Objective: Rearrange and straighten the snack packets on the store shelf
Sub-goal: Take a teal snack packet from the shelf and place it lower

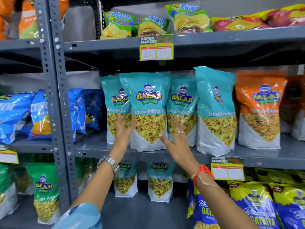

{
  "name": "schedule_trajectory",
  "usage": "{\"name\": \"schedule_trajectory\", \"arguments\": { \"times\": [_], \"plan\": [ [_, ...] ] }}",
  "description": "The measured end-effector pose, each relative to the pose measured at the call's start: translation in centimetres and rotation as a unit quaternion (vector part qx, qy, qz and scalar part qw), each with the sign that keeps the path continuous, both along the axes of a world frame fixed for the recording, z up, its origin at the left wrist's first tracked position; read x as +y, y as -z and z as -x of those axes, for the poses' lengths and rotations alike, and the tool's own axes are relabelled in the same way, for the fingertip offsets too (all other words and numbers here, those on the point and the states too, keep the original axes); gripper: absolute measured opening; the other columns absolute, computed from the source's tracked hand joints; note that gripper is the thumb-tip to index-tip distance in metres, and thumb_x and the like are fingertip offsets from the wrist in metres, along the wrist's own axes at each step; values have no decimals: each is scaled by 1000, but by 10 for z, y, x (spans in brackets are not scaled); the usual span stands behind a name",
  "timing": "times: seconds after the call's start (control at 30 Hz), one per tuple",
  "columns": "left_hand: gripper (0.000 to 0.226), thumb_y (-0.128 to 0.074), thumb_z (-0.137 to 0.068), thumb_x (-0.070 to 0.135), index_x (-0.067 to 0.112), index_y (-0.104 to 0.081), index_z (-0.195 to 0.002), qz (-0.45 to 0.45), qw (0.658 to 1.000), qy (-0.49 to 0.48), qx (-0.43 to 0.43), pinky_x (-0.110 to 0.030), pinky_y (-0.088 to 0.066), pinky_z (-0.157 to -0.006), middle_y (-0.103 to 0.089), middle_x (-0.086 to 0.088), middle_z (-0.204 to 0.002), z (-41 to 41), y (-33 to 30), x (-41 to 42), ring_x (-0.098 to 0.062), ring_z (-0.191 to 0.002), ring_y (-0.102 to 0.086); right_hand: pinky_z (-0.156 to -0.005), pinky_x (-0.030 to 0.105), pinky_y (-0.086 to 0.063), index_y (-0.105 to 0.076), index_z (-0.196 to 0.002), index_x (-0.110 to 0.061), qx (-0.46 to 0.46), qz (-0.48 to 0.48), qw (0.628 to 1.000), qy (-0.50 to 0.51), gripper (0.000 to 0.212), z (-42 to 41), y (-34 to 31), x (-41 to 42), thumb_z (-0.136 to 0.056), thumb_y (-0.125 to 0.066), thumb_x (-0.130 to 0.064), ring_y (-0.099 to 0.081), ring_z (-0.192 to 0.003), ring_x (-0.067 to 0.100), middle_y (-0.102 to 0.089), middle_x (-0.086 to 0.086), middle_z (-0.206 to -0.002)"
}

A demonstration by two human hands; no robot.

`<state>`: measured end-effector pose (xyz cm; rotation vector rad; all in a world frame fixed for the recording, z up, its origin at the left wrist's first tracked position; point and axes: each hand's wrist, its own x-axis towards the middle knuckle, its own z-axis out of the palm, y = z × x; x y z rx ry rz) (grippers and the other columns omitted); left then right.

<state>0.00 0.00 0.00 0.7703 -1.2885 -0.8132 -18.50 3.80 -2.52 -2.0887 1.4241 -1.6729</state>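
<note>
Several teal Balaji Khatta Mitha packets stand upright on the middle grey shelf [214, 158]. The front packet [146, 103] stands at the shelf's front edge, overlapping the teal packet [113, 96] to its left and the teal packet [183, 100] to its right. My left hand [123, 131] presses its left side, fingers reaching behind it. On its right side lies my right hand [176, 139], flat, with spread fingers and a ring. Both hands clasp this packet between them. Another teal packet [216, 111] farther right leans a little, turned askew.
An orange Balaji packet [260, 109] stands at the right. Blue packets [39, 113] lie left of the grey upright post [56, 96]. Green chip bags [118, 25] fill the top shelf above a price tag [156, 47]. Teal [160, 180], green and blue-yellow packets stand on the shelf below.
</note>
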Motion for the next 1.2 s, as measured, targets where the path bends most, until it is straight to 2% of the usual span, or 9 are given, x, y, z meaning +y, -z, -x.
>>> {"name": "schedule_trajectory", "arguments": {
  "times": [0.1, 0.23, 0.3, 0.4, 0.6, 0.77, 0.87, 1.03, 1.2],
  "plan": [
    [72, -59, -83, 22, 16, -18, -142, -81, 994, 64, 29, -48, -33, -109, -36, -16, -146, -3, -5, -9, -33, -132, -39, -105, 22, -17, -10, -148, -11, -81, -92, 991, -45, 83, -7, -3, -12, -88, -59, -38, -24, -140, 19, -29, 2, -151],
    [71, -63, -81, 23, 11, -25, -140, -91, 991, 83, -51, -44, -39, -102, -41, -10, -142, -5, -6, -16, -23, -117, -48, -83, 31, -40, -32, -122, -12, -90, -141, 985, -32, 58, -14, -8, -27, -83, -65, -40, -47, -88, 12, -44, -9, -92],
    [75, -66, -79, 26, 10, -25, -140, -88, 989, 80, -86, -40, -39, -104, -40, -10, -143, -5, -7, -19, -17, -113, -45, -96, 39, -41, -32, -129, -6, -88, -135, 987, -19, 68, -18, -11, -32, -81, -68, -36, -51, -107, 22, -51, 5, -117],
    [77, -70, -73, 32, 6, -34, -136, -70, 985, 42, -152, -33, -34, -102, -43, -9, -143, -2, -7, -26, -18, -120, -44, -110, 43, -33, -19, -144, -5, -86, -125, 988, -2, 90, -25, -11, -34, -78, -72, -36, -34, -135, 34, -34, 20, -147],
    [19, -73, -72, 23, 25, -64, -88, -12, 992, 28, -122, -18, -52, -74, -69, 8, -95, -17, -2, -11, -21, -98, -64, -105, 48, -40, -31, -133, -12, -127, -118, 985, -24, 86, -27, -9, -27, -67, -81, -36, -42, -128, 35, -46, 19, -136],
    [37, -74, -64, 24, 22, -67, -100, 7, 994, 89, -62, -33, -52, -88, -70, -2, -111, -43, 13, 23, -20, -104, -65, -93, 33, -44, -28, -118, -26, -147, -92, 981, -83, 88, -35, -11, 3, -55, -89, -26, -51, -112, 19, -51, -6, -116],
    [49, -73, -62, 22, 16, -64, -110, 11, 992, 104, -64, -25, -56, -81, -74, 5, -105, -57, 25, 41, -14, -100, -67, -85, 20, -43, -23, -115, -34, -145, -94, 977, -123, 97, -44, -2, 27, -47, -92, -27, -52, -99, 3, -44, -25, -103],
    [42, -76, -58, 20, 25, -67, -99, -19, 986, 116, -120, -18, -55, -75, -76, 10, -97, -80, 71, 57, -9, -95, -68, -94, 44, -51, -32, -108, -39, -139, -108, 980, -96, 101, -62, 52, 46, -23, -87, -49, -56, -114, 17, -56, -6, -118],
    [57, -83, -51, 24, 18, -63, -105, -96, 979, 126, -125, -23, -55, -82, -75, 6, -100, -93, 135, 55, -11, -99, -66, -95, 49, -51, -41, -114, -27, -187, -157, 965, -97, 104, -72, 125, 33, -22, -91, -37, -59, -112, 18, -61, -2, -115]
  ]
}}
